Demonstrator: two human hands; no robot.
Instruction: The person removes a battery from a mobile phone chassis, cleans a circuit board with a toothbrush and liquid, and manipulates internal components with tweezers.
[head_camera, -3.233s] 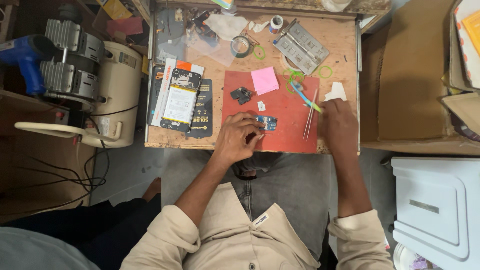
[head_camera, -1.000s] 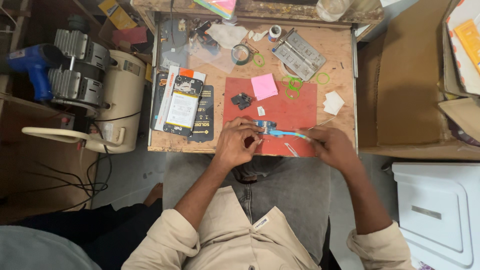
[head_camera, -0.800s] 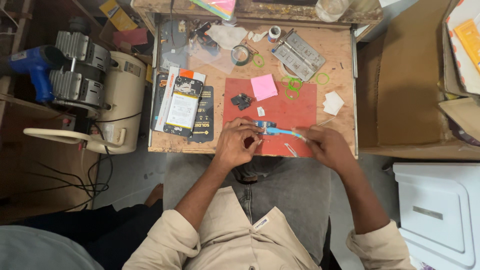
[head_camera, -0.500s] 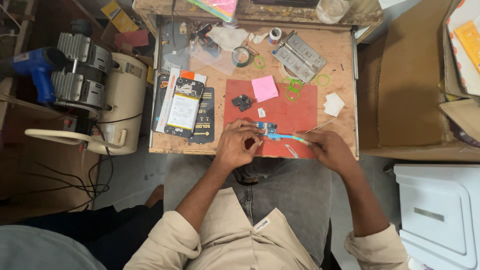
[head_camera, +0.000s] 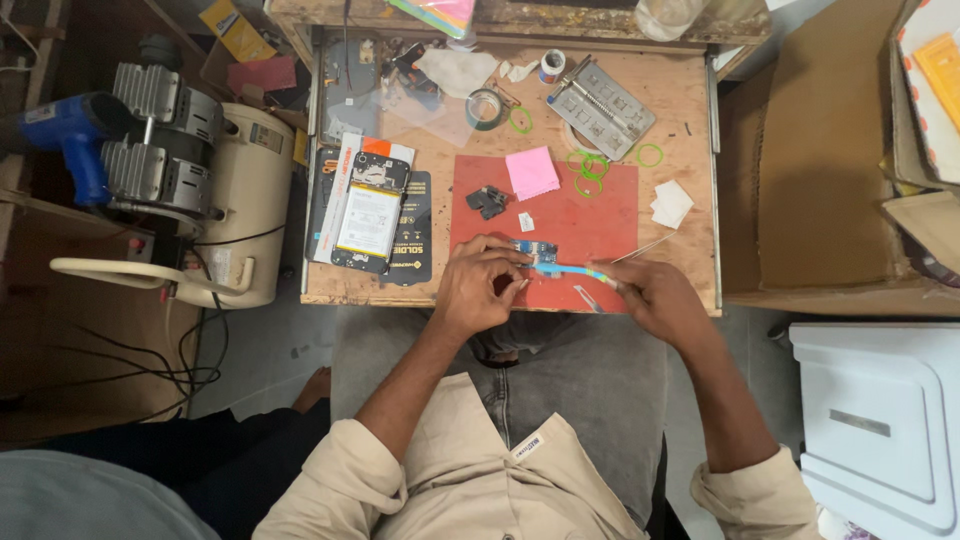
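Observation:
My left hand (head_camera: 478, 287) pinches a small blue circuit board (head_camera: 531, 249) against the red mat (head_camera: 590, 215) near the table's front edge. A light blue brush-like tool (head_camera: 572, 270) is gripped in my right hand (head_camera: 652, 295), and its tip touches the board. A thin metal tweezer (head_camera: 645, 246) lies on the mat just beyond my right hand. Farther back on the mat are a pink sticky note (head_camera: 531, 172), a small black part (head_camera: 487, 200) and a tiny white piece (head_camera: 525, 221).
An opened phone with its battery showing (head_camera: 368, 212) lies on a dark pad at the left. Tape roll (head_camera: 486, 107), metal tray (head_camera: 600, 106), green rubber bands (head_camera: 590, 165) and white wipes (head_camera: 671, 204) sit behind. A compressor (head_camera: 190, 190) stands left, a cardboard box (head_camera: 810, 160) right.
My right hand went from the mat's right edge to take the blue tool, brought it to the board, and over the last second both hands stayed almost still.

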